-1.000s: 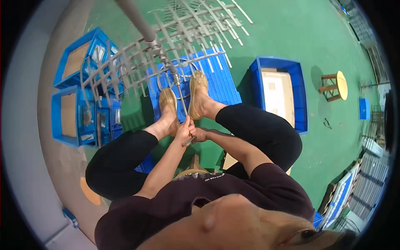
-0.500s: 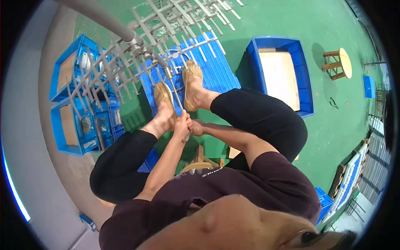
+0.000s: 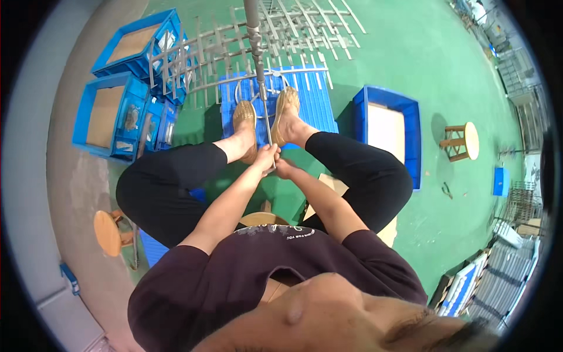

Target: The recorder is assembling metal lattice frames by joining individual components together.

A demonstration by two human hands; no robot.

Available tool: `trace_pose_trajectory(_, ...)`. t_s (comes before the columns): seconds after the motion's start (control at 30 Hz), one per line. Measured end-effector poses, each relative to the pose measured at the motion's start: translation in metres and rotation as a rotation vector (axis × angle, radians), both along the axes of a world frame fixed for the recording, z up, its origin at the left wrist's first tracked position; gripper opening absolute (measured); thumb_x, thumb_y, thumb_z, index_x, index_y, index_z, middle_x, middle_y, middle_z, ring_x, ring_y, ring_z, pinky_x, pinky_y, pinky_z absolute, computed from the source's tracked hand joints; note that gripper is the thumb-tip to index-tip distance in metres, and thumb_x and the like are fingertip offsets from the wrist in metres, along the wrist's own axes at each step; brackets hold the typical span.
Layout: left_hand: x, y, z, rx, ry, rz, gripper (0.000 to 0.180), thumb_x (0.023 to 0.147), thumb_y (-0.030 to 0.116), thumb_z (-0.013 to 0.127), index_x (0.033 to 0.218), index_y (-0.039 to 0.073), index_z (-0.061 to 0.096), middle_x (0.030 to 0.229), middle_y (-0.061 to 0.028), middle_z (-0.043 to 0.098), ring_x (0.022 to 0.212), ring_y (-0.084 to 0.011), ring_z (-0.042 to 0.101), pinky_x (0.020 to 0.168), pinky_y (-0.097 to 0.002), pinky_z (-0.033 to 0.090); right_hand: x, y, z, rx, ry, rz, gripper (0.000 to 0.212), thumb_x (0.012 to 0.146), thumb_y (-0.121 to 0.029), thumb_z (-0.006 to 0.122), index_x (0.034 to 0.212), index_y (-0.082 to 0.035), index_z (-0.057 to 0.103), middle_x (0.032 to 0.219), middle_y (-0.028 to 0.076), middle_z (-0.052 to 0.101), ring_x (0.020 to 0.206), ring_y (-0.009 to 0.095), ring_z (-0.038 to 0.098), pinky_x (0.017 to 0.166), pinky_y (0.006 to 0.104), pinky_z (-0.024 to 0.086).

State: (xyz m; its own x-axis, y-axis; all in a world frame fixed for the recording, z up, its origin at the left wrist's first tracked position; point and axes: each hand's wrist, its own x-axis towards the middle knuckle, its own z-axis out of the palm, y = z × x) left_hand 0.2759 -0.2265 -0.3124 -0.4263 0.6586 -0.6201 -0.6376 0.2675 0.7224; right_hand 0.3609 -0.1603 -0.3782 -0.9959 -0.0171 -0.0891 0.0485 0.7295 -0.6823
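A metal rack stretches away from me, with a grey central pole (image 3: 253, 35) and rows of thin flat crossbars (image 3: 205, 50). From the pole's near end a thin metal rod (image 3: 267, 114) runs back between my feet. My left hand (image 3: 267, 157) is wrapped round the rod close to its near end. Right beside it, my right hand (image 3: 285, 169) has its fingers curled at the rod's tip; what they hold is hidden. Both hands are low between my knees.
Under my feet lies a blue ribbed plastic platform (image 3: 314, 105). Blue bins (image 3: 126, 94) stand stacked at the left, and a blue crate (image 3: 415, 141) is at the right. Wooden stools (image 3: 469, 141) stand on both sides. Pliers (image 3: 447, 190) lie on the green floor.
The pole has swung from slanting out of the upper left to nearly straight ahead. The whole view has shifted, bringing a left-hand stool into sight. My hands keep together at the rod's end.
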Motion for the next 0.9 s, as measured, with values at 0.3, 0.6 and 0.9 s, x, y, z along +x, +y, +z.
trace_pose_trajectory(0.3,0.051,-0.014,0.047,0.133,-0.032,0.089,0.024,0.088,0.027,0.050,0.077,0.006,0.051,0.060,-0.0014,0.047,0.044,-0.0109,0.043,0.040,-0.0229,0.035,0.052,-0.005,0.023,0.144,-0.270,-0.054,0.023,0.073,-0.023,0.052,0.083,-0.003,0.057,0.079,0.015,0.062,0.066,0.034,0.056,0.062,0.0414,0.046)
trace_pose_trajectory(0.6,0.015,-0.026,0.013,0.149,0.289,0.130,0.026,0.088,0.030,0.050,0.077,0.006,0.053,0.064,-0.0014,0.050,0.057,-0.0100,0.046,0.052,-0.0225,0.039,0.034,-0.021,0.176,-0.297,-0.188,-0.215,0.027,0.068,-0.022,0.059,0.083,0.000,0.055,0.073,0.015,0.061,0.064,0.034,0.056,0.059,0.0381,0.045)
trace_pose_trajectory(0.9,0.033,-0.028,0.123,0.329,0.204,0.030,0.028,0.088,0.031,0.050,0.085,0.004,0.059,0.084,-0.0040,0.057,0.078,-0.0120,0.050,0.071,-0.0236,0.041,0.054,-0.032,0.217,-0.168,0.000,-0.378,0.040,0.067,-0.016,0.060,0.100,0.000,0.046,0.071,0.017,0.060,0.062,0.037,0.056,0.055,0.0400,0.042)
